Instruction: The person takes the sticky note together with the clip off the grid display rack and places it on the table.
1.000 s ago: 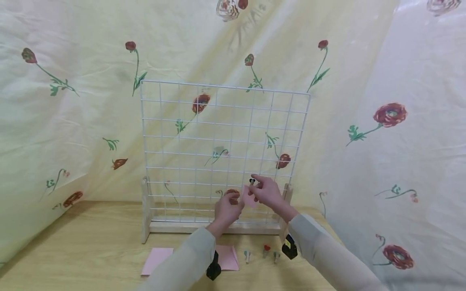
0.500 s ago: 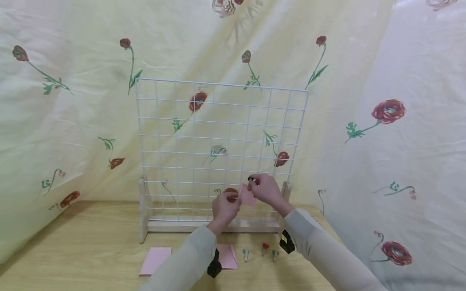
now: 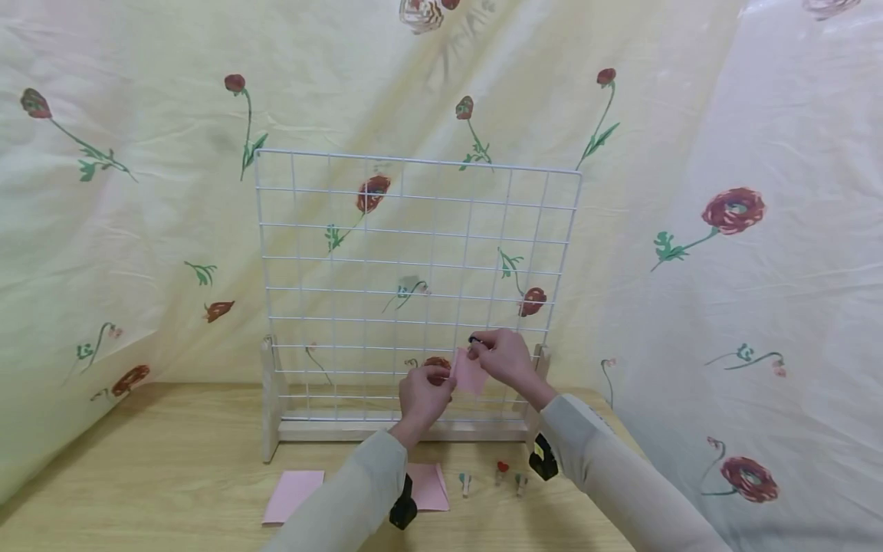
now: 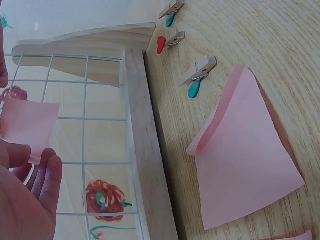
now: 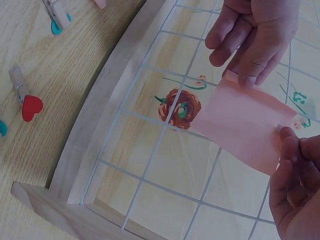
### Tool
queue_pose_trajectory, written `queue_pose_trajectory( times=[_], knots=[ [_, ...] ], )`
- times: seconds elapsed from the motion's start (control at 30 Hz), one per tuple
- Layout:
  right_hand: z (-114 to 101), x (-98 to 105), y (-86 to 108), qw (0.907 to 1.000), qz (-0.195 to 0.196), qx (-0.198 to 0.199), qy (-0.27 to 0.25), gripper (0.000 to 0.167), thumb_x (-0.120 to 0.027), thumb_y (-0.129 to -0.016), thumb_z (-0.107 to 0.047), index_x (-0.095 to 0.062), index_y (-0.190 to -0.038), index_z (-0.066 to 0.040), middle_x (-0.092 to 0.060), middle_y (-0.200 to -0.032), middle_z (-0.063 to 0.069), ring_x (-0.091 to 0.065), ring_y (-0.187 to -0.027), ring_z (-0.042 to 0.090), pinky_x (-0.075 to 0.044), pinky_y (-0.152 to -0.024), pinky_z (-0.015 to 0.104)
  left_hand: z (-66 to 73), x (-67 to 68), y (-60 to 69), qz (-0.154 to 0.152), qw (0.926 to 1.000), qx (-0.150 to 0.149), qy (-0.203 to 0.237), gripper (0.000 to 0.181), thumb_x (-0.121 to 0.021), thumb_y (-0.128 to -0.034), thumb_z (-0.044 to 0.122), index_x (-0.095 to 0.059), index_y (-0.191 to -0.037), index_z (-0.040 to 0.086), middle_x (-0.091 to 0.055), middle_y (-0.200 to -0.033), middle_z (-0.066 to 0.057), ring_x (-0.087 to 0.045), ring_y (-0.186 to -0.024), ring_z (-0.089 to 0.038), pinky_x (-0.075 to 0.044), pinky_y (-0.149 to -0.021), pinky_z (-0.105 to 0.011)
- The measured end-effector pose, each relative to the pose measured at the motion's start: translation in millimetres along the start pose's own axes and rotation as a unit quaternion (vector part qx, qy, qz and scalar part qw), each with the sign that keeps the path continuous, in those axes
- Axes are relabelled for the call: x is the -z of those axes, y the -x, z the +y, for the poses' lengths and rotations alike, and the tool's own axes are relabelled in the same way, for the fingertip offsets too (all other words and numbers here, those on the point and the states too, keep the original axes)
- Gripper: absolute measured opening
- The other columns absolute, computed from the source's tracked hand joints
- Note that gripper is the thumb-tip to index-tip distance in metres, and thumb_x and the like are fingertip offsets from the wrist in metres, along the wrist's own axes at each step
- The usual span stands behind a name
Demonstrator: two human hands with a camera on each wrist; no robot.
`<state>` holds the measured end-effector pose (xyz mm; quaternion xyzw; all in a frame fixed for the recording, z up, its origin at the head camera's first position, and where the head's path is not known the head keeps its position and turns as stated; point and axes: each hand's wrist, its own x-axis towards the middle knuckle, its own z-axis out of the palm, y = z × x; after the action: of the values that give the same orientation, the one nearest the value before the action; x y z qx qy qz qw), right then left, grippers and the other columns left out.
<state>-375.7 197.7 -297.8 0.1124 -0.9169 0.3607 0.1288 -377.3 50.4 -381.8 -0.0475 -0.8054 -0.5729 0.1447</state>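
Note:
Up against the lower right part of a white wire grid (image 3: 417, 161) is a small pink paper sheet (image 3: 471, 373). My left hand (image 3: 424, 396) pinches its left edge between thumb and fingers, seen closely in the left wrist view. With curled fingers, my right hand (image 3: 507, 359) grips a clothespin (image 3: 474, 340) with a black top at the sheet's upper edge. In the right wrist view only a bit of wooden tip shows at the paper (image 5: 245, 120); the fingers hide the rest. Whether the clothespin bites the wire cannot be seen.
Two pink sheets lie on the wooden table: one at left (image 3: 294, 497), a folded one (image 4: 245, 155) by my left sleeve. Wooden clothespins, one with a red heart (image 5: 32, 108) and two with teal parts, lie to the right. A wooden base (image 3: 407, 431) carries the grid.
The right hand has tilted the clothespin, whose black top has dropped slightly and swung left against the fingers. The left hand still pinches the pink sheet in nearly the same place.

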Motion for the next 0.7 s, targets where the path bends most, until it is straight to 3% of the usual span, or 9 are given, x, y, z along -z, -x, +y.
queue_pose_trajectory(
  times=[0.2, 0.43, 0.7],
  knots=[
    [2.8, 0.0, -0.5, 0.9998, 0.015, -0.001, -0.011, 0.023, -0.056, -0.094, -0.008, -0.073, -0.107, -0.001, -0.073, -0.085, 0.008, -0.042, -0.05, 0.014, -0.032, -0.043, 0.023, 0.8, 2.9, 1.1, -0.008, 0.9999, 0.003, 0.009, 0.01, -0.072, -0.0856, 0.017, -0.074, -0.092, 0.009, -0.068, -0.077, -0.002, -0.063, -0.055, -0.01, -0.054, -0.05, -0.024],
    [11.6, 5.5, 4.9, 0.9989, 0.03, 0.013, -0.034, 0.022, -0.057, -0.095, -0.011, -0.072, -0.108, -0.002, -0.073, -0.083, 0.008, -0.064, -0.065, 0.018, -0.05, -0.052, 0.024, -1.7, 11.7, 5.2, -0.025, 0.999, 0.018, 0.031, 0.012, -0.072, -0.0857, 0.016, -0.073, -0.095, 0.008, -0.068, -0.081, -0.003, -0.064, -0.057, -0.012, -0.055, -0.051, -0.024],
    [22.5, 20.8, 19.8, 0.9951, 0.006, -0.012, -0.098, 0.027, -0.055, -0.097, -0.01, -0.065, -0.117, 0.007, -0.073, -0.089, 0.013, -0.064, -0.067, 0.015, -0.054, -0.061, 0.024, -12.6, 34.0, 10.3, -0.044, 0.996, 0.023, 0.075, 0.017, -0.071, -0.0859, 0.012, -0.072, -0.101, 0.005, -0.069, -0.085, -0.006, -0.065, -0.059, -0.014, -0.057, -0.054, -0.026]
  ],
)
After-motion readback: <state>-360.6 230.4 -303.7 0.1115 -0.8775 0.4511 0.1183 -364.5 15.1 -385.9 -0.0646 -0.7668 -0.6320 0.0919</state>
